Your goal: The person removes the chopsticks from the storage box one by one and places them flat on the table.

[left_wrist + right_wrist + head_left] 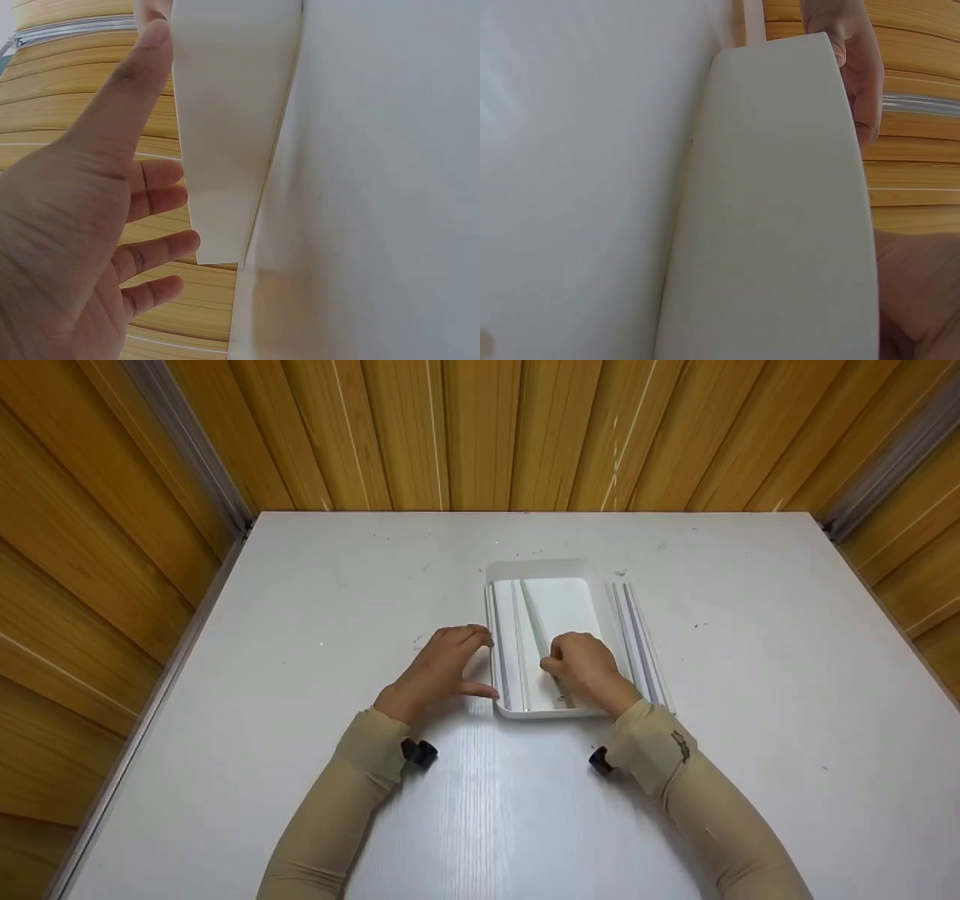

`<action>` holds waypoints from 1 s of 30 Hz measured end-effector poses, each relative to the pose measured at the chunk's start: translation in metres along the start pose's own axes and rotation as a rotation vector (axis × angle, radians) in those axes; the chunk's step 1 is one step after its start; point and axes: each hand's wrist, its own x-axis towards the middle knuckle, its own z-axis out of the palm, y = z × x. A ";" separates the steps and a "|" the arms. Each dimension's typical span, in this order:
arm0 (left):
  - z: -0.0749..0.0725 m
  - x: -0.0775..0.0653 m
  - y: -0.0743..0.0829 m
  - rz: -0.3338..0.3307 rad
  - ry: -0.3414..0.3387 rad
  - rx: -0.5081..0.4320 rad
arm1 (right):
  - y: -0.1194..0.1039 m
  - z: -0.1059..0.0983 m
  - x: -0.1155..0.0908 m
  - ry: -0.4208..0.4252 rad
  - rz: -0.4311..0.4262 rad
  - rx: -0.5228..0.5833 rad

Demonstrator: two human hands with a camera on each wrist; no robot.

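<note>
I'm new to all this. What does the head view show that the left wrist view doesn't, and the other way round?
Only the head view shows the slim strips inside the white tray, more strips on the table just right of it, and both tan sleeves.

Only the left wrist view shows the palm side of the left grip, a bare hand.

Both show that grip, the tray, the white tabletop and the wood-patterned wall.
</note>
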 end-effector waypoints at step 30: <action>0.000 0.000 -0.001 0.016 0.005 0.002 | 0.021 -0.017 -0.007 0.033 -0.006 0.048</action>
